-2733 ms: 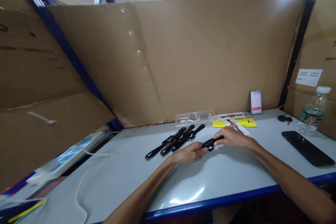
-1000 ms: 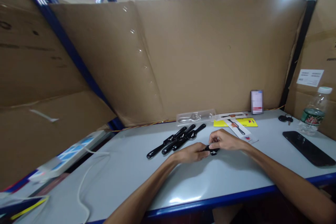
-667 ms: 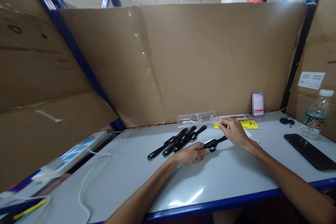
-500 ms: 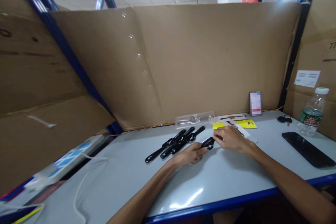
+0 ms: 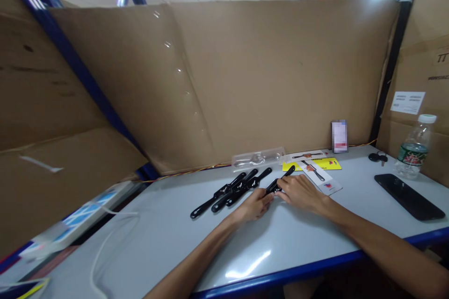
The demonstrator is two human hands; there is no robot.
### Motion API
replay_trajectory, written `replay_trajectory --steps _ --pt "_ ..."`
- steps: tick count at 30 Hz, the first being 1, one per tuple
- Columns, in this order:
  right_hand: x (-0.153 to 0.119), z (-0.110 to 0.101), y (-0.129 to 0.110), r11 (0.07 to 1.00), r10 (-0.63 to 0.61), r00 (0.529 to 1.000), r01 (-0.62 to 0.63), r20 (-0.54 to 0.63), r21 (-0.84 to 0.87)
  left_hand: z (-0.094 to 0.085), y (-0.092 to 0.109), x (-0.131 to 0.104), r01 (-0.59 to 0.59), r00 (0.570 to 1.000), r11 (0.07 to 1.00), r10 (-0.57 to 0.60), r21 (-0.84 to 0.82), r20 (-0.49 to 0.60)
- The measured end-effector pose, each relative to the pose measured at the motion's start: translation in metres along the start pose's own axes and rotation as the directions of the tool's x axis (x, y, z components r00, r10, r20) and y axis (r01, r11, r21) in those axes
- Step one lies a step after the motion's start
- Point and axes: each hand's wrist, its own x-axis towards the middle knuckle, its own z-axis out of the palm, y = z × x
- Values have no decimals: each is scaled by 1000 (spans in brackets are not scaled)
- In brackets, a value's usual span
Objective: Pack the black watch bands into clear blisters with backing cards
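Left hand (image 5: 255, 204) is clamped on one end of the black tool (image 5: 272, 187), just right of lower centre; right hand (image 5: 300, 191) touches its middle, can't tell how tightly. I'd brace firmly against twisting.

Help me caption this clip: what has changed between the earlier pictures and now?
The right hand has moved along the held black tool, from its outer handle to near its middle; the handle now points more away from the person. The lower white card, which that hand partly hid earlier, shows more. Unchanged: the left hand still holding the tool, the three other black tools, the bottle.
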Motion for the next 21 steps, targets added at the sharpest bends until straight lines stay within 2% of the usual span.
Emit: replay_trajectory --steps 5,11,16,21 --pt "0 3 -1 1000 -5 999 5 -39 1 2 3 0 15 1000 1000 -15 -6 -15" --pt "1 5 -4 1000 0 1000 0 -29 1 6 5 -2 -32 998 998 34 50 -46" --pt "1 5 -7 999 30 1000 -30 8 12 7 2 0 -24 998 998 27 50 -62" --pt "1 8 -10 997 71 996 -72 50 23 6 -3 1 -39 992 990 55 133 -117"
